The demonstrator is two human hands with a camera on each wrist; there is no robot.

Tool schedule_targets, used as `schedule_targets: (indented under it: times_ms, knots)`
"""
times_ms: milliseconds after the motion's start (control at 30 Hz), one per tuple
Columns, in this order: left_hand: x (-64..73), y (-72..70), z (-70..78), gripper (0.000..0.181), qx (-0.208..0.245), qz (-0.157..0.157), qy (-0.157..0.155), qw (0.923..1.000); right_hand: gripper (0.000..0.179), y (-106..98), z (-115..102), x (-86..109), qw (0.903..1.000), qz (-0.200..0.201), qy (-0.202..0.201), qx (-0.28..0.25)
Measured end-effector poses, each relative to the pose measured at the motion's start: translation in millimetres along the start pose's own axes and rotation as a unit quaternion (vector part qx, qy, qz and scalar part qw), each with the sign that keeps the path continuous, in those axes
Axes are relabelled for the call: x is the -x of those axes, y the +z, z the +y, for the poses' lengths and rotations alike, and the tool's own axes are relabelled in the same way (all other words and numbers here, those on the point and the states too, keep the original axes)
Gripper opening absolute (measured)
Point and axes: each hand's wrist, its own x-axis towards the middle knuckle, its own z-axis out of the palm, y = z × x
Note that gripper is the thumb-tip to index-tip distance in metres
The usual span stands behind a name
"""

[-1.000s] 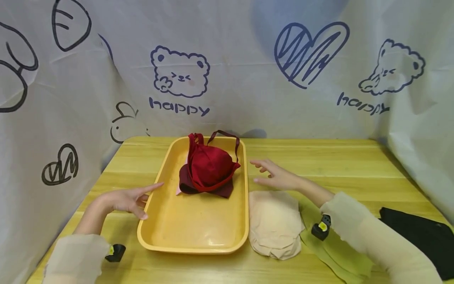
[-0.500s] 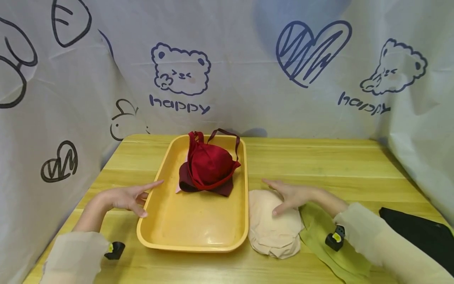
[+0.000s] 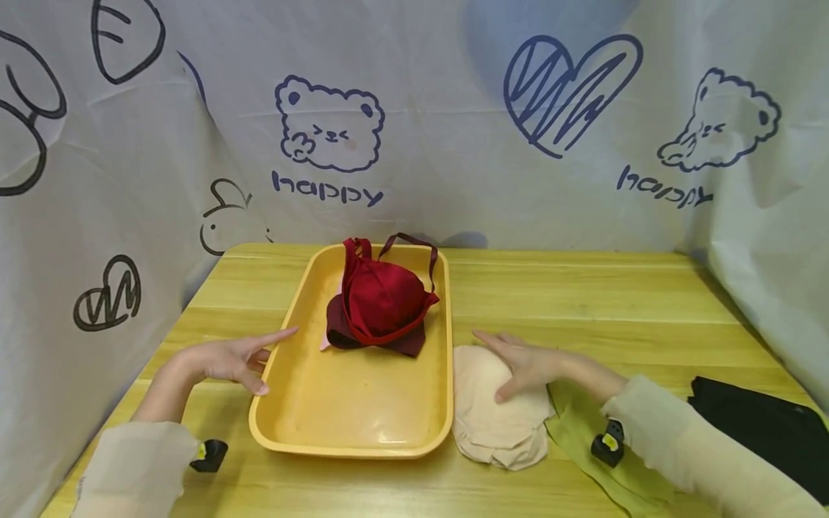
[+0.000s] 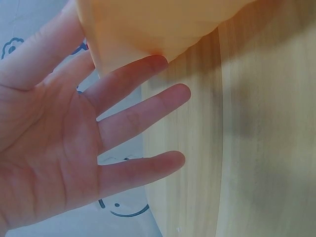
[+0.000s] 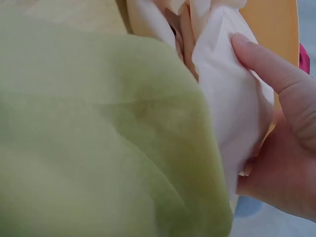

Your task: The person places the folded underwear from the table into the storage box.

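My left hand (image 3: 227, 363) is at the left rim of the yellow tray (image 3: 356, 424), index finger stretched over it. In the left wrist view, three fingers (image 4: 143, 118) spread out, loosely extended, beside the tray's wall. My right hand (image 3: 534, 367) lies over the far part of a folded beige cloth garment (image 3: 501, 432). The right wrist view shows my thumb (image 5: 261, 59) resting on the garment; most other fingers are hidden behind it. A dark red bra (image 3: 385, 302) sits in the tray's far half, on maroon cloth (image 3: 401, 344) with a bit of pink showing.
Green cloth (image 3: 602, 446) lies right of the beige garment, under my right forearm. Black cloth (image 3: 760, 424) is at the table's right side. A white drawn-on curtain (image 3: 440, 165) stands behind the wooden table (image 3: 563, 288).
My right hand has come back from beside the tray's right rim and down onto the beige garment, with little movement in the last half second. My left hand stays at the rim.
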Motion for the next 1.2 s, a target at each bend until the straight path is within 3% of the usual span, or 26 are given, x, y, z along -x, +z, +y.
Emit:
schedule_targets:
  times_ms: [167,400,800,1200]
  knots:
    - [0.0,0.0,-0.3,0.103,0.001,-0.001,-0.001,1.0,0.102,2.9,0.4,-4.0,0.9999,0.003,-0.007,-0.015]
    - [0.1,-0.3,0.0,0.103,-0.003,0.002,-0.001,1.0,0.098,5.3,2.1,-3.9,0.9965,0.003,-0.037,-0.075]
    - [0.0,-1.6,-0.4,0.103,-0.01,0.002,0.007,0.9999,0.086,9.6,8.3,4.7,0.9857,0.038,-0.07,-0.149]
    - [0.6,-1.0,-1.3,0.103,-0.007,0.001,0.013,0.9999,0.077,-0.1,10.1,16.0,0.9761,0.086,-0.076,-0.185]
